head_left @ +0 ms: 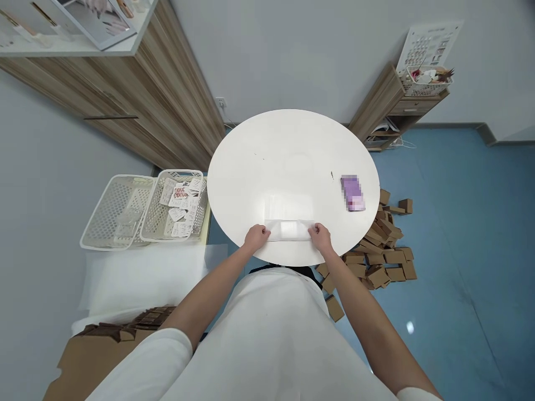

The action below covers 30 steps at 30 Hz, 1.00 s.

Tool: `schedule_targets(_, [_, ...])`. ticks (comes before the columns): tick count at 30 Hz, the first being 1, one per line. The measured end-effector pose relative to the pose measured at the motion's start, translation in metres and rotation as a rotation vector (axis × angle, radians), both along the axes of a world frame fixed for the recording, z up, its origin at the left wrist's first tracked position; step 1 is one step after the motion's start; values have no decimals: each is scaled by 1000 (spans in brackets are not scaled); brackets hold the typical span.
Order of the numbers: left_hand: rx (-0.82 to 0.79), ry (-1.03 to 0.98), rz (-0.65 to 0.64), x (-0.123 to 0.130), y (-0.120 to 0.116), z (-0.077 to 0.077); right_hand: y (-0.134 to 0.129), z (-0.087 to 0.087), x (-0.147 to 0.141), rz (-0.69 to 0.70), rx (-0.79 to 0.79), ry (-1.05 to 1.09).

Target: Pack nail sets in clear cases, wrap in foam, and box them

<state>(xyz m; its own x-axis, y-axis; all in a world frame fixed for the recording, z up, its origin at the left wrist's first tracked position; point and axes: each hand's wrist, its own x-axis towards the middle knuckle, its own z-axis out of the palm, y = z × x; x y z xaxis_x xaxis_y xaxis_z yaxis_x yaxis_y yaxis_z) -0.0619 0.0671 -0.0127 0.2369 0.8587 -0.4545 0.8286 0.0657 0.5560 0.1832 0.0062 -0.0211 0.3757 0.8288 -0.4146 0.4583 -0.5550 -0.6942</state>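
Head | clear film (289,230) between left hand (257,238) and right hand (320,236)

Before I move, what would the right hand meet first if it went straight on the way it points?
Probably the translucent sheet, whose end the right hand pinches; beyond it lies the white tabletop, though depth is unclear.

The bench (292,133) is plain white, the sheet (275,230) on it translucent whitish, and the blurred item (352,186) there purple and pink. Left of the bench, the baskets (147,227) are white with a pattern of holes, and the cabinet (167,83) has grey-brown streaks. Right of it, the boxes (395,257) are plain brown, the floor (460,223) blue.
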Motion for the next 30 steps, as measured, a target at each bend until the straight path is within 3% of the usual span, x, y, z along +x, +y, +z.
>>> schedule_targets(4, [31, 41, 20, -1, -4, 1, -4, -1, -5, -35, 18, -8])
schedule_targets(8, [260, 78, 63, 3, -13, 10, -10, 0, -10, -78, 108, -96])
schedule_targets(11, [397, 50, -198, 14, -23, 18, -13, -2, -13, -91, 87, -103])
schedule_targets(13, [426, 31, -411, 23, -30, 20, -13, -3, -16, -109, 86, -41])
schedule_targets(15, [427, 52, -534, 31, -35, 19, -9, -3, -18, -128, 87, 12])
schedule_targets(22, [418, 111, -614, 34, -38, 10, 0, 10, -11, -2, -70, 6])
schedule_targets(26, [410, 111, -623, 33, -37, 10, 3, 18, -15, -55, -34, -15])
schedule_targets(30, [384, 104, -630, 34, -36, 10, 13, 26, -35, -78, -27, 183])
